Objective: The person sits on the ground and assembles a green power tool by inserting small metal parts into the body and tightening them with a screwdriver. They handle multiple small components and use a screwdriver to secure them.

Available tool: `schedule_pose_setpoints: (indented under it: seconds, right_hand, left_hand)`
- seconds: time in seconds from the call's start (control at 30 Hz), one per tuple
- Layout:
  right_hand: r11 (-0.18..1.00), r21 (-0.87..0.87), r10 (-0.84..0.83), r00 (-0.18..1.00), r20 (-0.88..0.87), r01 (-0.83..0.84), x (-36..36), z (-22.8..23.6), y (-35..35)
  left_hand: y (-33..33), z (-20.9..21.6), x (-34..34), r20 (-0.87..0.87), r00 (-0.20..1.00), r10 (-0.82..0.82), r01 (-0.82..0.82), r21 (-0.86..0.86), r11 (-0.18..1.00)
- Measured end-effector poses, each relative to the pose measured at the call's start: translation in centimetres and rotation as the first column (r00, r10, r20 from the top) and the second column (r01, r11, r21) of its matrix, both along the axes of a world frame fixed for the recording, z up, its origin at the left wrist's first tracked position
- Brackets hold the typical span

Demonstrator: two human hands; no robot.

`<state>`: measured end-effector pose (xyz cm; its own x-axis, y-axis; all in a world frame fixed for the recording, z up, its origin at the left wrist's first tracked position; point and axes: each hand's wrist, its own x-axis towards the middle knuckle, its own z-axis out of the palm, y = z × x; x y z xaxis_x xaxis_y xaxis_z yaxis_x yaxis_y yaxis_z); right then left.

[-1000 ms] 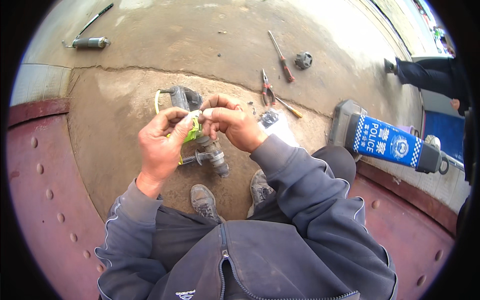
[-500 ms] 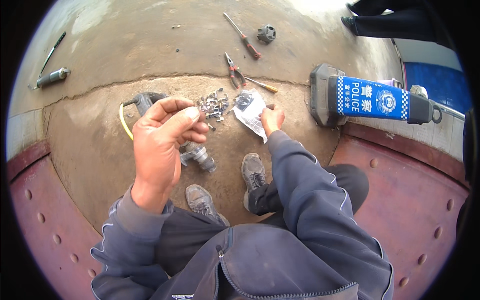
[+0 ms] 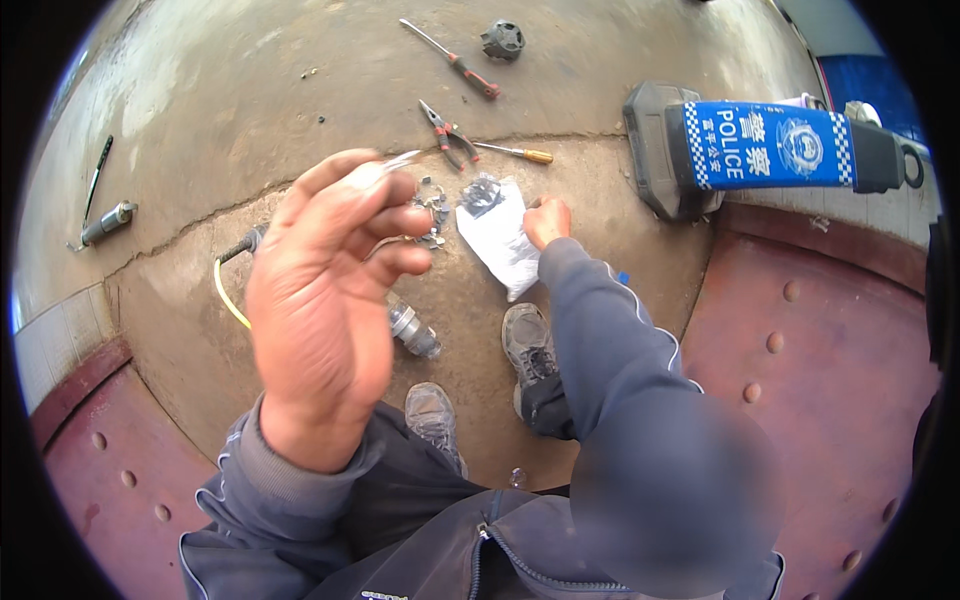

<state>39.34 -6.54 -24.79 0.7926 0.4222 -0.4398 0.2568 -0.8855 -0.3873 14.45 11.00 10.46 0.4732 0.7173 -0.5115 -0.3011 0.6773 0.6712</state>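
Note:
My left hand [image 3: 325, 300] is raised close to view, thumb and forefinger pinching a small, thin metal spring [image 3: 402, 160]; the spring is blurred. The other fingers are loosely curled. My right hand [image 3: 550, 222], lower down, is closed at the right edge of a white plastic bag [image 3: 505, 245] with dark parts [image 3: 482, 196] at its top. Its fingertips are partly hidden. Small metal pieces [image 3: 432, 205] are scattered on the floor, partly behind my left hand. A power tool with a yellow cord [image 3: 230, 292] and a metal front end [image 3: 413, 332] lies mostly hidden behind that hand.
Beyond the bag lie red-handled pliers [image 3: 447, 140], a long screwdriver [image 3: 455, 65], a yellow-handled screwdriver [image 3: 520, 152] and a round black part [image 3: 503, 40]. A metal cylinder [image 3: 108, 222] is far left. A blue-and-black stand [image 3: 770, 145] stands right. Red studded panels [image 3: 800, 370] flank me.
My left hand has come closer to view, its lower fingers loosening while the pinch stays. The bag looks whiter and fuller beside my right hand. A person's leg at the top right has left view.

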Motion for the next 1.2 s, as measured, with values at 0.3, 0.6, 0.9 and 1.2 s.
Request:
schedule_pose_setpoints:
  seconds: [0.3,0.6,0.9,1.2]
  right_hand:
    - [0.973,0.221,-0.052,0.996,-0.073,0.067,-4.3,2.5,-1.4]
    - [0.541,0.733,0.039,0.858,-0.512,0.413,-2.7,27.7,0.8]
    - [0.630,0.739,0.216,0.860,-0.463,0.240,-3.6,30.5,1.5]
    - [0.565,0.821,0.260,0.962,-0.081,-0.084,-5.2,29.9,1.1]
  left_hand:
    - [-0.7,-6.3,5.5,-0.159,0.948,-0.275,0.294,0.113,0.949]
    - [-0.8,-6.6,7.8,-0.178,0.848,-0.499,0.530,0.303,0.792]
    - [-2.7,-6.8,7.8,-0.293,0.897,-0.331,0.437,0.704,0.560]
    - [-2.8,-6.7,6.9,-0.383,0.910,-0.156,0.412,0.869,0.273]
